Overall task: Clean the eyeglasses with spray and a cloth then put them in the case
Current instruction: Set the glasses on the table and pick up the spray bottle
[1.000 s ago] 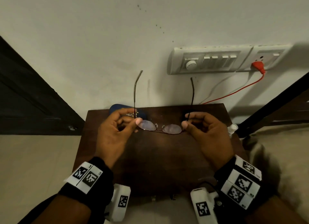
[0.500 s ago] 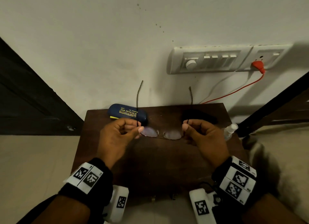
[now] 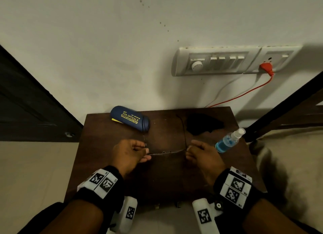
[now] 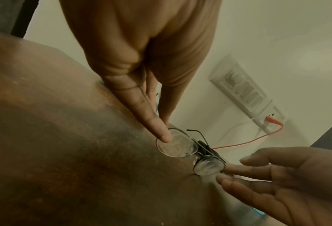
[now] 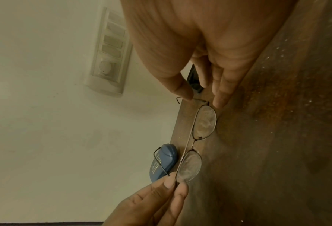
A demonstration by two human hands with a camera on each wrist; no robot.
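Note:
Thin wire-framed eyeglasses (image 3: 166, 152) are low on the brown table (image 3: 166, 178), temples unfolded toward the wall. Their smudged lenses (image 5: 204, 122) stand upright with the lower rims at the wood. My left hand (image 3: 146, 152) pinches the left end of the frame, index fingertip (image 4: 164, 135) on the lens edge. At the right hinge my right hand (image 3: 187, 150) pinches with thumb and fingers (image 5: 218, 102). A closed blue case (image 3: 130, 118) lies at the back left. Back right lies a black cloth (image 3: 202, 123), and a spray bottle (image 3: 229, 140) of blue liquid lies on its side at the right edge.
The small table stands against a white wall with a switch panel (image 3: 218, 62) and a red plug and cable (image 3: 265, 68) above it. A dark door (image 3: 26, 102) is on the left, dark furniture (image 3: 288, 111) and a pale fabric (image 3: 288, 164) on the right.
Both hands have lowered the eyeglasses from mid-air down to the table and tipped them, so the temples now point toward the wall instead of up. The case, cloth and bottle are now uncovered.

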